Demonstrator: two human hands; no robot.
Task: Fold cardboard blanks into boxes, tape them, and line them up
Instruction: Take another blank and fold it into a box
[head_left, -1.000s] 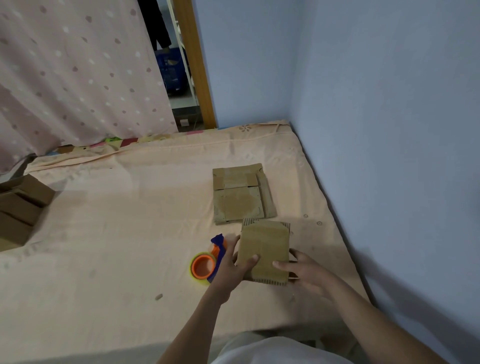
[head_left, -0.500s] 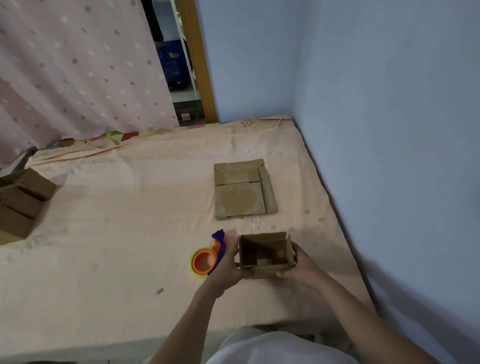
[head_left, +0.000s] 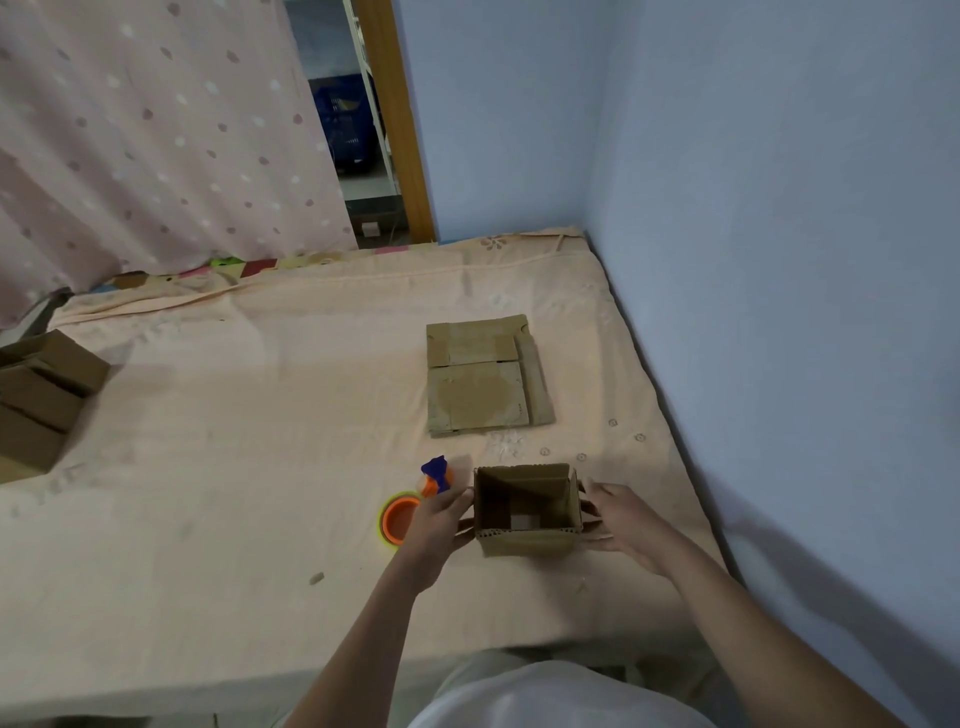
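An opened brown cardboard box (head_left: 524, 540) stands upright on the peach bedsheet (head_left: 234, 467), its open top facing up and its inside walls showing. My left hand (head_left: 439, 522) presses its left wall with fairly straight fingers. Spread fingers of my right hand (head_left: 623, 519) touch its right wall. Several flat cardboard blanks (head_left: 483, 379) lie stacked just beyond the box. An orange tape roll on a blue-handled dispenser (head_left: 402, 517) lies right behind my left hand.
Folded brown boxes (head_left: 36, 395) sit at the bed's left edge. A blue wall (head_left: 779, 260) runs close along the bed's right side. A dotted pink curtain (head_left: 145, 130) hangs at the back left beside a doorway.
The flat blank that my hands held a second ago has been pushed open into a square box shape. It now stands on the sheet between my hands.
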